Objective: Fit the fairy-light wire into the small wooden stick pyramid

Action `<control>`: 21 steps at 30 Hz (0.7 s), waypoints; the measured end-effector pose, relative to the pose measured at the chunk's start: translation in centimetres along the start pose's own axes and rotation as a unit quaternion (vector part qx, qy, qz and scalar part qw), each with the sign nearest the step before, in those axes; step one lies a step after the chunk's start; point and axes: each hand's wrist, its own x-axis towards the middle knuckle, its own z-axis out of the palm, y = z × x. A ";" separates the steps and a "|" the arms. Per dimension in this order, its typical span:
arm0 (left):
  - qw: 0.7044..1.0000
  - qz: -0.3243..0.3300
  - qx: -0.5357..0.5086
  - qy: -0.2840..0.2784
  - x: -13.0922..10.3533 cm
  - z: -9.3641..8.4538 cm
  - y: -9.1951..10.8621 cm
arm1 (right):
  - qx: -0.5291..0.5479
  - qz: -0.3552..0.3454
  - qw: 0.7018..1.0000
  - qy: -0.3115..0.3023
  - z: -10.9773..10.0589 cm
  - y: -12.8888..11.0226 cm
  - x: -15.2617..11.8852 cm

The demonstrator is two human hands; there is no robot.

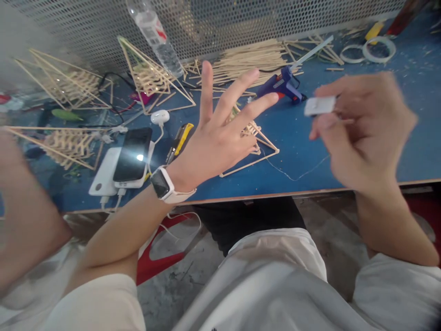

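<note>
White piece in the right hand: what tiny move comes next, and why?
Perhaps lower the white piece beside the stick frame: the right hand holds it up, and a thin wire seems to run from the frame toward that hand, so pulling might drag the frame.

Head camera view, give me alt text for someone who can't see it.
The right hand pinches a small white block above a blue table, while the left hand spreads open over a small stick frame. Beyond lie a glue gun and a pile of sticks; to the left are more frames, a phone and a bottle.
</note>
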 end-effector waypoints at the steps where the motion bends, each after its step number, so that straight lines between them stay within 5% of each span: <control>1: 1.000 -0.011 -0.018 -0.010 0.0 -0.3 0.2 | 0.002 -0.006 1.000 -0.006 0.6 0.3 -0.2; 10: 0.998 -0.038 -0.041 -0.003 -0.4 -0.2 0.4 | 0.065 0.122 0.989 -0.052 5.5 2.1 -2.8; 21: 0.997 -0.058 -0.046 0.027 -0.7 0.8 0.5 | 0.209 0.154 0.966 -0.024 8.5 0.8 -3.6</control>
